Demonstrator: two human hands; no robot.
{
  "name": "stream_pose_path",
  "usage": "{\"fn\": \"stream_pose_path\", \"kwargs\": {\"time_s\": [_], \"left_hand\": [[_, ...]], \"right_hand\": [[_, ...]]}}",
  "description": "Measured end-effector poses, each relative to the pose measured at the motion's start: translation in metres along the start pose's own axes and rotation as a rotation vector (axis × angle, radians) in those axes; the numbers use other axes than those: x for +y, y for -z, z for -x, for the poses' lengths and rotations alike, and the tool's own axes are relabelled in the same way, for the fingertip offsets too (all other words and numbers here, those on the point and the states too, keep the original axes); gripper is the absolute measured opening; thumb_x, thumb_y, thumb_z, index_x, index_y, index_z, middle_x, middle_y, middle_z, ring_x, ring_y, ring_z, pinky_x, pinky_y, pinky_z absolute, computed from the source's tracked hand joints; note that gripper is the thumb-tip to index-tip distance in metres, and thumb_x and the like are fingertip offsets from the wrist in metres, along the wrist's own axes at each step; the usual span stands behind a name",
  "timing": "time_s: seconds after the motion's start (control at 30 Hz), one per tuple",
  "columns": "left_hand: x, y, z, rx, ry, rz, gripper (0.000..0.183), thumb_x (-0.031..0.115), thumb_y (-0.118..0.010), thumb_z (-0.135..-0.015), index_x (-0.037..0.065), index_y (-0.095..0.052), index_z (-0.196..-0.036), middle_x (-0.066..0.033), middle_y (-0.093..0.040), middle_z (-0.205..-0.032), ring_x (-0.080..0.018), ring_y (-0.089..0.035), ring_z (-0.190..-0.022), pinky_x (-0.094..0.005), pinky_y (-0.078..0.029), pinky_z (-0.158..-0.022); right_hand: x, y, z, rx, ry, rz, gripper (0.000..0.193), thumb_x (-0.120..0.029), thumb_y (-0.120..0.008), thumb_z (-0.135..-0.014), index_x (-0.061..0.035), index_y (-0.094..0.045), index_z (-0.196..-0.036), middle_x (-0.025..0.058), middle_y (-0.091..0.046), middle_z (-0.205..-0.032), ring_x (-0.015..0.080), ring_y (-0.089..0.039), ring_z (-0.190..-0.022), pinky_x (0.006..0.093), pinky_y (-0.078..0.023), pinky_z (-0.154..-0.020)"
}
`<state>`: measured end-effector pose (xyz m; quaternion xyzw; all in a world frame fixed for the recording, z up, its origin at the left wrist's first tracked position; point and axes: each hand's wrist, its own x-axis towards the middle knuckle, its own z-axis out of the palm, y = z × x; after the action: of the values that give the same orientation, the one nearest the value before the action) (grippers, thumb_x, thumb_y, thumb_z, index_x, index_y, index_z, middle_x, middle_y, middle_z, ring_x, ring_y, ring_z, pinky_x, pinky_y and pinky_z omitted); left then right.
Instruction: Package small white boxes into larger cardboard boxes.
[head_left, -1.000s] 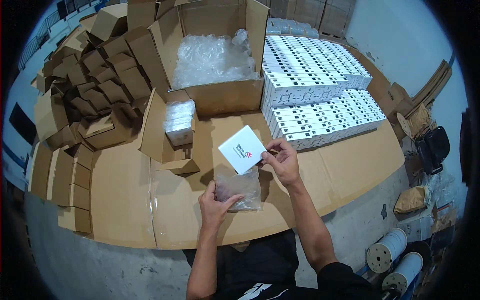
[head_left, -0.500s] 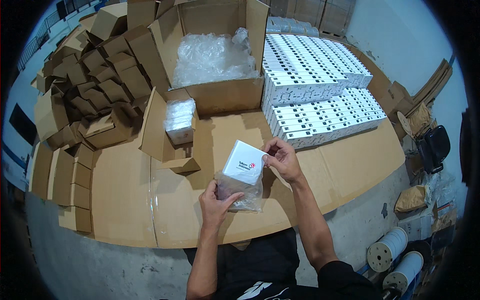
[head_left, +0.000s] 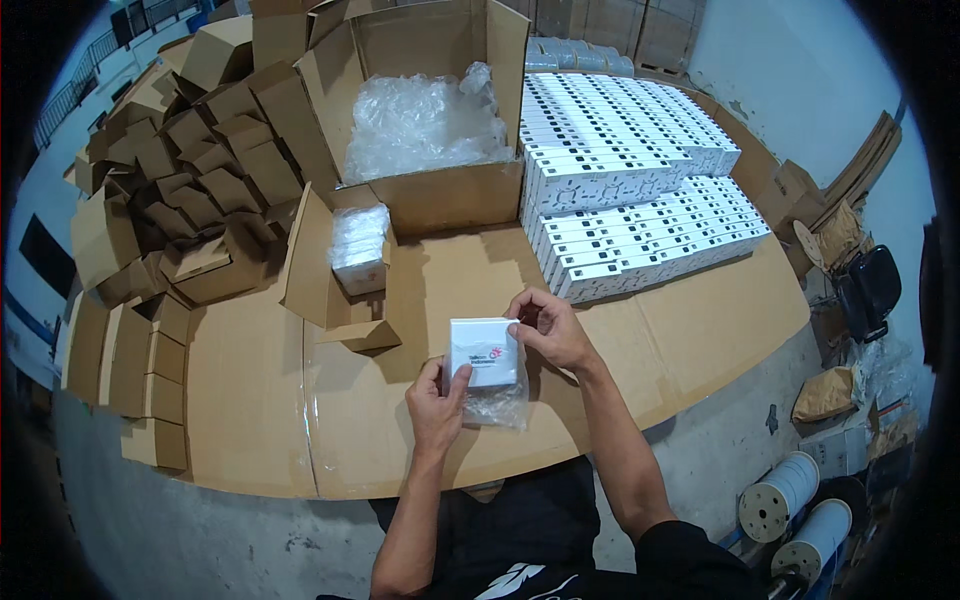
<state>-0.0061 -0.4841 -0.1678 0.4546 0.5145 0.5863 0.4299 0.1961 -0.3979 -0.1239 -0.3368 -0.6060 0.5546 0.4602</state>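
Note:
Between my hands is a small square white box (head_left: 484, 345) with a red mark and dark print on its face. Its lower part sits in a clear bubble-wrap pouch (head_left: 497, 408) that hangs below it. My left hand (head_left: 438, 404) grips the box and pouch at the lower left, thumb across the front. My right hand (head_left: 552, 330) pinches the box's upper right corner between thumb and fingertips. Beyond my left hand stands an open carton (head_left: 362, 333) with several wrapped white boxes (head_left: 359, 248) packed in its far part.
A large open carton (head_left: 445, 200) full of clear bubble wrap (head_left: 428, 125) stands at the back. To its right are stacked rows of white boxes (head_left: 640, 190). Many open brown cartons (head_left: 200, 180) pile up at the left. Cable spools (head_left: 778, 497) stand on the floor, lower right.
The white box has turned more upright and slid deeper into the pouch. My right hand has moved down and slightly left with it; my left thumb now lies on the box's face.

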Motion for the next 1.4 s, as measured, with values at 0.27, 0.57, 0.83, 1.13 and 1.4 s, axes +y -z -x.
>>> {"fn": "stream_pose_path", "kwargs": {"time_s": [0.27,0.57,0.83,1.13,1.4], "left_hand": [[0.001,-0.001,-0.007,0.115,0.05,0.077,0.025,0.023,-0.066,-0.101,-0.002,-0.063,-0.1,0.0002,-0.064,-0.086,-0.0059,-0.055,-0.078,-0.0224,-0.045,-0.071],[0.004,-0.002,-0.009,0.052,0.035,0.099,0.026,0.022,-0.065,-0.102,-0.003,-0.064,-0.108,-0.0021,-0.067,-0.092,-0.0064,-0.06,-0.083,-0.0232,-0.048,-0.074],[0.02,-0.012,-0.008,0.101,-0.019,0.091,0.031,0.021,-0.061,-0.103,-0.006,-0.069,-0.115,-0.0067,-0.071,-0.102,-0.0116,-0.063,-0.096,-0.0268,-0.049,-0.088],[0.025,-0.005,-0.012,0.08,0.001,0.485,0.026,0.018,-0.066,-0.1,-0.004,-0.071,-0.112,-0.0119,-0.072,-0.11,-0.0174,-0.064,-0.104,-0.0325,-0.05,-0.096],[0.005,-0.007,-0.022,0.107,0.03,0.643,0.025,0.016,-0.07,-0.096,-0.005,-0.07,-0.111,-0.0136,-0.071,-0.109,-0.0208,-0.066,-0.104,-0.0341,-0.05,-0.098]], "right_hand": [[0.014,-0.03,0.037,0.007,-0.23,-0.084,0.025,-0.015,-0.064,-0.1,0.0039,-0.062,-0.116,0.0053,-0.067,-0.102,0.0103,-0.061,-0.09,0.0275,-0.052,-0.079],[0.023,-0.053,0.034,0.185,-0.122,-0.198,0.026,-0.017,-0.053,-0.106,0.0038,-0.062,-0.12,0.0025,-0.067,-0.101,0.0079,-0.06,-0.091,0.0255,-0.05,-0.081],[0.023,-0.065,0.035,0.279,-0.107,-0.18,0.033,-0.02,-0.047,-0.108,0.0045,-0.062,-0.125,0.007,-0.069,-0.109,0.0111,-0.062,-0.099,0.0273,-0.05,-0.091],[-0.014,-0.056,0.033,0.111,0.017,-0.141,0.039,-0.022,-0.041,-0.11,0.0054,-0.06,-0.132,0.0119,-0.068,-0.122,0.0161,-0.061,-0.114,0.0301,-0.047,-0.101],[-0.006,-0.056,0.031,0.166,-0.003,-0.187,0.038,-0.02,-0.048,-0.108,0.0035,-0.056,-0.136,0.0127,-0.066,-0.125,0.0192,-0.061,-0.115,0.0333,-0.046,-0.104]]}}
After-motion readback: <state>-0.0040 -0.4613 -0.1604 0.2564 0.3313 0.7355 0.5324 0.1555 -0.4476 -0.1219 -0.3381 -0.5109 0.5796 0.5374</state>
